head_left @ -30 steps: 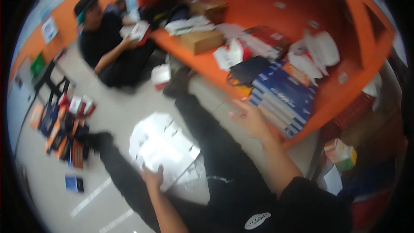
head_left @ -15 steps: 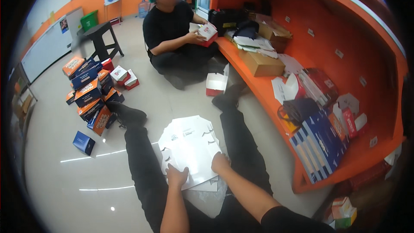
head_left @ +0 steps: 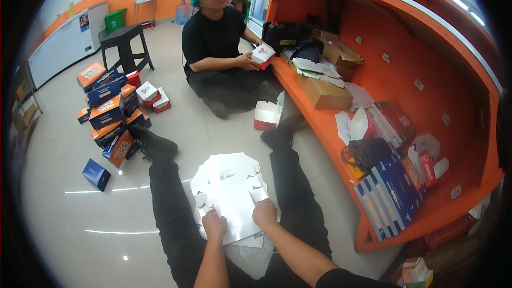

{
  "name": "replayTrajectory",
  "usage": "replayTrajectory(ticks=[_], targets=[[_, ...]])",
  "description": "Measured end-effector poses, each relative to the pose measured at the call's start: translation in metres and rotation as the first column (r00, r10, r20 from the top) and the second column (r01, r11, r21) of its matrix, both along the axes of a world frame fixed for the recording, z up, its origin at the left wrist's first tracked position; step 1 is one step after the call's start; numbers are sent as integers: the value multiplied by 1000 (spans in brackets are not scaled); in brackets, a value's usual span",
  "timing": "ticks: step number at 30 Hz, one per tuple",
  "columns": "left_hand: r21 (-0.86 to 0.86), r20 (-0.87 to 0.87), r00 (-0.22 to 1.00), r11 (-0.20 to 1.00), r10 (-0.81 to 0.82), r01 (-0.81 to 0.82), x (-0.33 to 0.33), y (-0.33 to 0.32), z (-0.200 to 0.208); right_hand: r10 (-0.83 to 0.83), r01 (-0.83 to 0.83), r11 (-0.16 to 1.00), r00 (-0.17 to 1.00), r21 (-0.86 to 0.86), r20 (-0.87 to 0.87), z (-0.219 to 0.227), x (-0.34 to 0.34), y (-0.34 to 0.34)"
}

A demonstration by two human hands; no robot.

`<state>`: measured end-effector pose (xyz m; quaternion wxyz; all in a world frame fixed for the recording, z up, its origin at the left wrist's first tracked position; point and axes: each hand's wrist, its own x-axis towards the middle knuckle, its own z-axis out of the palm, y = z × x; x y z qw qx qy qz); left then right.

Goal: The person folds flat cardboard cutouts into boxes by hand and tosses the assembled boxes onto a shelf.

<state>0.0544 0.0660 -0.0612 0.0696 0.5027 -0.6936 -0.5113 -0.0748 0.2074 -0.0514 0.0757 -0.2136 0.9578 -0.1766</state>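
Observation:
A flat white cardboard box blank (head_left: 230,208) lies between my outstretched legs, on a stack of similar sheets. My left hand (head_left: 214,225) is closed on its left side flap, and a bit of red shows by the fingers. On the opposite edge my right hand (head_left: 264,213) grips the right side flap. Both flaps tilt upward from the sheet, with the fingertips partly hidden. Clear plastic wrap (head_left: 246,258) shows under the near end of the stack.
Folded orange and blue boxes (head_left: 106,111) are piled at left, near a lone blue box (head_left: 96,174). Across from me a seated person (head_left: 218,48) holds a red-and-white box (head_left: 263,55). An open box (head_left: 268,113) stands before them. An orange shelf (head_left: 320,144) runs along the right.
My left hand has gone from lying at the sheet's near left edge to gripping its flap. The right hand has shifted to the right flap, and both flaps are now bent up.

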Motion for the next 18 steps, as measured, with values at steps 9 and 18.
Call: replayTrajectory(ticks=[9,18], targets=[[-390,21,1000,920,-22,28,-6,24,-9,216,-187,950,972,251,-96,-38,33,-15],[-270,251,918,888,-308,372,-14,20,-5,71,-71,997,997,23,13,1,3,-9]])
